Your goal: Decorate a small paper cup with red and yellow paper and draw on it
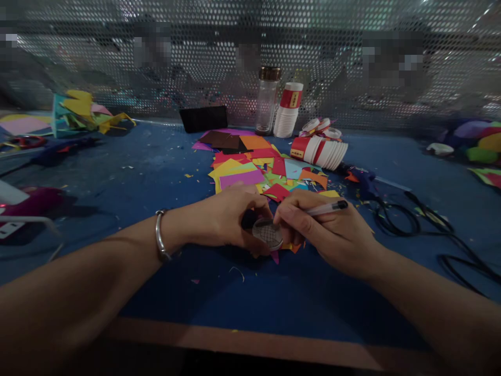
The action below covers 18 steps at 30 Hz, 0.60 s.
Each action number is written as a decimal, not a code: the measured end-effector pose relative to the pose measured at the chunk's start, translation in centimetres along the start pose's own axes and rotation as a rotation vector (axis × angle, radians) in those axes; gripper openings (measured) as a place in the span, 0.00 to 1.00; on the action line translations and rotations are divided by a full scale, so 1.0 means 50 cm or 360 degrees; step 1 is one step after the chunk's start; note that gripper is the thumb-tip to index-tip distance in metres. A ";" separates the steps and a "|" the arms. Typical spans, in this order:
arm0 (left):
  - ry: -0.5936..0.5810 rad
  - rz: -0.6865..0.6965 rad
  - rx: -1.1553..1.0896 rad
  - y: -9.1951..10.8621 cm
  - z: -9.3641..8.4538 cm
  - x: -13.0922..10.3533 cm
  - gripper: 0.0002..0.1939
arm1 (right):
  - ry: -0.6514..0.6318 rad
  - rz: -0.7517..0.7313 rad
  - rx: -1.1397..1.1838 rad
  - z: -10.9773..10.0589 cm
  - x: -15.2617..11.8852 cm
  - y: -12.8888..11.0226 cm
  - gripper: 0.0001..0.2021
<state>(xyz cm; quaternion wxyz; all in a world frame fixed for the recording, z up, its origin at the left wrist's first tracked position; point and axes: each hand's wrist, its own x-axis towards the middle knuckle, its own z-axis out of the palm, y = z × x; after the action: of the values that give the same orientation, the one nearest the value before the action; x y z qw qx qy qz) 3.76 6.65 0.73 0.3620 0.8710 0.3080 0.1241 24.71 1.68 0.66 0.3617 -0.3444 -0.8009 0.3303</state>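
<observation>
Between the fingers of my left hand is a small round pale disc with a grid of dark lines on its face. Its rim looks like the base of a paper cup, though my fingers hide its sides. A dark patch shows behind it, too shaded to name. Orange and purple paper bits stick out below the disc; whether they are joined to it I cannot tell. My right hand grips a clear pen with a black end, its tip hidden by my fingers at the disc's right edge.
Coloured paper sheets and scraps lie beyond my hands. Behind them are a lidded bottle, stacked paper cups, a tipped cup stack and a black phone-like slab. A blue glue gun trails its cable on the right.
</observation>
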 end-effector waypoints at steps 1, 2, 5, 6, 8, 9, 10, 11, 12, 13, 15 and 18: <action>0.0001 -0.0008 -0.0002 0.000 0.000 0.000 0.18 | 0.0002 0.0002 0.0020 -0.001 0.000 -0.001 0.14; -0.0006 -0.0013 -0.0010 0.000 0.001 0.000 0.18 | 0.0013 0.0002 0.0052 -0.002 0.000 -0.003 0.14; 0.0013 -0.0001 0.0006 -0.002 0.003 -0.002 0.20 | 0.0108 0.0003 0.0134 -0.007 -0.003 -0.007 0.15; 0.0033 -0.0002 0.0028 -0.002 0.003 -0.004 0.20 | 0.0158 0.0000 0.0141 -0.010 -0.005 -0.008 0.16; 0.0094 -0.0011 0.0089 -0.002 0.003 -0.006 0.20 | 0.0266 -0.0007 0.0157 -0.013 -0.008 -0.009 0.15; 0.0144 -0.0011 0.0136 -0.002 0.003 -0.007 0.20 | 0.0326 -0.0020 0.0186 -0.015 -0.009 -0.009 0.15; 0.0215 -0.0002 0.0199 -0.001 0.002 -0.008 0.20 | 0.0396 -0.0045 0.0229 -0.016 -0.010 -0.008 0.14; 0.0303 0.0016 0.0281 0.001 0.000 -0.008 0.21 | 0.0473 -0.0076 0.0272 -0.016 -0.011 -0.007 0.13; 0.0408 0.0036 0.0373 0.004 -0.001 -0.009 0.21 | 0.0562 -0.0110 0.0298 -0.016 -0.011 -0.007 0.12; 0.0519 0.0044 0.0464 0.007 -0.002 -0.010 0.22 | 0.0663 -0.0135 0.0294 -0.016 -0.010 -0.007 0.11; 0.0694 0.0021 0.0616 0.015 -0.001 -0.011 0.24 | 0.0845 -0.0120 0.0171 -0.017 -0.007 -0.007 0.09; 0.0867 -0.0048 0.0800 0.029 0.004 -0.015 0.22 | 0.0876 0.0044 -0.0135 -0.021 0.001 -0.008 0.06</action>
<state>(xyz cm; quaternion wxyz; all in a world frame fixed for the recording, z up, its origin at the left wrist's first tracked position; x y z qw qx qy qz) 3.92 5.29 1.62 0.0433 0.8632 0.4267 0.2664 25.40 1.78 1.53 0.5462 -0.4469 -0.6809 0.1955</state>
